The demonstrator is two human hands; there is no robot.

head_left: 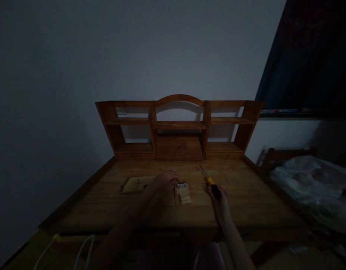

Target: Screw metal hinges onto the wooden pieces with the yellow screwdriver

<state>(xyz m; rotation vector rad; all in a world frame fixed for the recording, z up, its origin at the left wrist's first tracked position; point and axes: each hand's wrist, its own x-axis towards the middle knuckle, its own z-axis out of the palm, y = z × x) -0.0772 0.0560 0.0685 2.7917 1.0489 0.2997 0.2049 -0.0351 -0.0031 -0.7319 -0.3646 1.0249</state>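
The room is dim. My right hand is closed round the black end of a yellow-and-black screwdriver, whose shaft points away over the wooden desk. My left hand rests with curled fingers beside a small metal hinge at the top of a small wooden piece. Whether the fingers pinch anything is too dark to make out. A flat wooden board lies just left of that hand.
A wooden hutch with shelves stands at the back of the desk against a pale wall. A bed with a wooden rail and light bedding is at the right. White cables hang at the lower left.
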